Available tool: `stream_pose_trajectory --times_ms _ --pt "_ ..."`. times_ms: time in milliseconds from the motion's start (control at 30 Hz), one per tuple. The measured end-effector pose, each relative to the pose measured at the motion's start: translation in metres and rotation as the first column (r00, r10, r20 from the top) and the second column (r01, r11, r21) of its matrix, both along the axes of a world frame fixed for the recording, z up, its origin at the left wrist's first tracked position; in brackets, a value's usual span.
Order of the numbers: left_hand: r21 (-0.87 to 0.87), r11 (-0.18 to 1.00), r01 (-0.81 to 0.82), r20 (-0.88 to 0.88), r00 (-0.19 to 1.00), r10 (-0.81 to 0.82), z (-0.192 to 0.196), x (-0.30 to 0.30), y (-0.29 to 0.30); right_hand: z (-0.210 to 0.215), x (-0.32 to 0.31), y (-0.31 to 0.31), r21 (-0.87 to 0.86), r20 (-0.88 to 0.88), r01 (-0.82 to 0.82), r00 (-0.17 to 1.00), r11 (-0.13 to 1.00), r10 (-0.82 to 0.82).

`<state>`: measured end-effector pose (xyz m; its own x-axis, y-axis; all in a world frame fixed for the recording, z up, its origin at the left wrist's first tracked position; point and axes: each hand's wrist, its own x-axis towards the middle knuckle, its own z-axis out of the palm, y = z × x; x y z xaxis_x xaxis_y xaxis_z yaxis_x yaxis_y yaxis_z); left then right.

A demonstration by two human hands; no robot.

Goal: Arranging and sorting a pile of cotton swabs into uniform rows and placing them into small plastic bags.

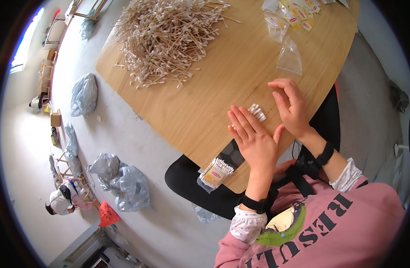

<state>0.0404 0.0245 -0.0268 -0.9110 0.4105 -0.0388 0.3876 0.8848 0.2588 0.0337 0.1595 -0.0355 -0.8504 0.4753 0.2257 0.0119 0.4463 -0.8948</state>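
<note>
My left hand [254, 140] is stretched out flat, palm down, with its fingers over a small bunch of cotton swabs [257, 113]. White tips of the swabs show beside its fingertips; whether the fingers touch them I cannot tell. To the right of the bunch, my right hand [292, 108] is loosely curved, thumb and fingers apart, with nothing seen in it. A filled pack of cotton swabs [217, 173] with a yellow label lies at the near left table edge. Farther off, a large loose pile of cotton swabs [167, 42] covers the far left of the table.
A clear plastic bag [290, 58] lies flat on the wooden table [178, 114] beyond my right hand. Yellow label cards [299, 17] and more clear bags are at the far right. Grey plastic sacks [131, 185] stand on the floor; another person [62, 200] is at the left.
</note>
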Motion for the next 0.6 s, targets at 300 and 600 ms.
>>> stream_pose_trajectory --times_ms 300,600 --pt "0.082 0.997 0.008 -0.032 0.999 -0.005 -0.008 0.033 0.0 -0.011 -0.009 0.002 -0.038 -0.066 0.01 0.998 0.999 -0.013" --pt "0.268 0.961 -0.073 -0.105 0.989 0.104 -0.041 0.023 0.003 -0.052 -0.009 0.006 0.004 -0.049 0.003 0.999 1.0 -0.002"
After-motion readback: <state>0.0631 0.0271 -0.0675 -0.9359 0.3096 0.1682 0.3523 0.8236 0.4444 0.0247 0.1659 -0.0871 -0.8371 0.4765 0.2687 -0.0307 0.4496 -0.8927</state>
